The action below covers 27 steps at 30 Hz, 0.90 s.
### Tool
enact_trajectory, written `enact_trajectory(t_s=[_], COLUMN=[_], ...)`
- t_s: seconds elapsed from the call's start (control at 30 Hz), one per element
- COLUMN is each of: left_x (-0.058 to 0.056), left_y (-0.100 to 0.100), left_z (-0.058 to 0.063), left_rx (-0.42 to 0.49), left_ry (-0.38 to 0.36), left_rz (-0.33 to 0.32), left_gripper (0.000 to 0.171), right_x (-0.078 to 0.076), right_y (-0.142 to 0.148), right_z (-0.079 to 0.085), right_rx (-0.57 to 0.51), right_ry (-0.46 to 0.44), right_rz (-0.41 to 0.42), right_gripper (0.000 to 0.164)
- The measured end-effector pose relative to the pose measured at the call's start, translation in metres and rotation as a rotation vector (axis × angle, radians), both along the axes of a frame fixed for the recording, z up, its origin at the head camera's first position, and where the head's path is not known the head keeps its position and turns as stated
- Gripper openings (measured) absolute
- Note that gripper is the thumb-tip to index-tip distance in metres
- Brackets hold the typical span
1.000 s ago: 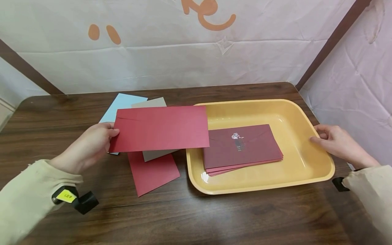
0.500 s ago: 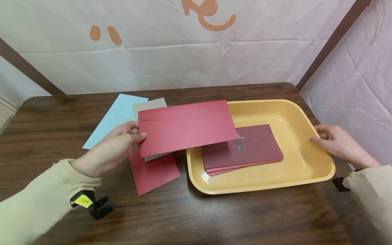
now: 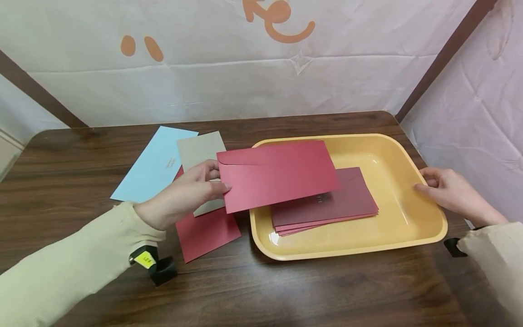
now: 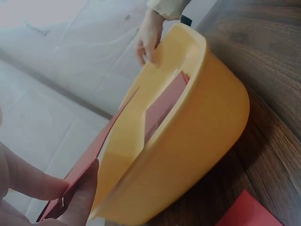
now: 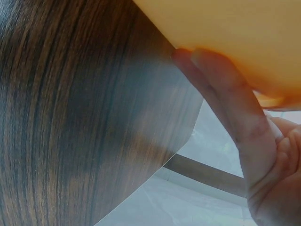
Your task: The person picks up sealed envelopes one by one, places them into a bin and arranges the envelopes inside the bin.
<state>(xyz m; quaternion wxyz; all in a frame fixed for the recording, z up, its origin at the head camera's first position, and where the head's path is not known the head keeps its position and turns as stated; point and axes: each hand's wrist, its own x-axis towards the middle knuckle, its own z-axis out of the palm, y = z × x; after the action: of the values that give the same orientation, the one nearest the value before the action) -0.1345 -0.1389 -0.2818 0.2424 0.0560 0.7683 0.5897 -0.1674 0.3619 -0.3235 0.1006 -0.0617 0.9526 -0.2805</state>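
My left hand [image 3: 189,193] pinches a red envelope [image 3: 278,175] by its left end, thumb on top. The envelope is held over the left part of a yellow tray [image 3: 351,249], above a stack of dark red envelopes [image 3: 355,195] inside it, and hides part of that stack. In the left wrist view, thumb and fingers grip the red envelope [image 4: 101,141] edge-on beside the tray wall [image 4: 202,127]. My right hand [image 3: 455,193] holds the tray's right rim, thumb inside; in the right wrist view its fingers [image 5: 230,89] lie against the tray's outer side.
Left of the tray, a light blue envelope [image 3: 153,168], a grey envelope [image 3: 200,147] and another red envelope [image 3: 208,236] overlap on the dark wooden table [image 3: 286,290]. A white fabric sheet [image 3: 204,86] with orange marks hangs behind the table.
My left hand has carried the red envelope rightward, from over the loose envelopes to over the tray. More of the blue and grey envelopes shows. The right hand stays on the rim.
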Motion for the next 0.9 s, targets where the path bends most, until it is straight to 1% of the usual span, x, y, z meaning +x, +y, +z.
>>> enact_trajectory(t_s=[0.17,0.37,0.5,0.63,0.73,0.83,0.9], left_x=[-0.006,-0.015,-0.019,-0.022,-0.024,-0.025,-0.025], left_y=[0.018,0.041,0.054,0.066,0.071,0.076,0.079], left_z=[-0.003,-0.008,-0.011,-0.01,-0.01,-0.01,-0.01], left_rx=[-0.008,-0.038,-0.047,-0.055,-0.077,-0.093,-0.089], left_ry=[-0.014,-0.024,-0.036,-0.042,-0.043,-0.052,-0.058], left_rz=[-0.028,-0.077,-0.085,-0.1,-0.105,-0.105,-0.1], left_gripper=[0.047,0.04,0.038,0.034,0.03,0.03,0.031], right_x=[0.001,0.005,0.007,0.008,0.008,0.008,0.008], right_y=[0.001,0.007,0.008,0.006,0.006,0.005,0.005], right_z=[0.0,-0.003,-0.004,-0.003,-0.003,-0.002,-0.001], right_rx=[0.015,0.018,0.009,0.0,-0.001,0.001,0.0], right_ry=[-0.008,0.023,0.035,0.02,0.007,0.001,0.0], right_rz=[-0.003,0.006,0.009,0.002,-0.003,-0.009,-0.012], right_gripper=[0.037,0.035,0.033,0.034,0.035,0.036,0.036])
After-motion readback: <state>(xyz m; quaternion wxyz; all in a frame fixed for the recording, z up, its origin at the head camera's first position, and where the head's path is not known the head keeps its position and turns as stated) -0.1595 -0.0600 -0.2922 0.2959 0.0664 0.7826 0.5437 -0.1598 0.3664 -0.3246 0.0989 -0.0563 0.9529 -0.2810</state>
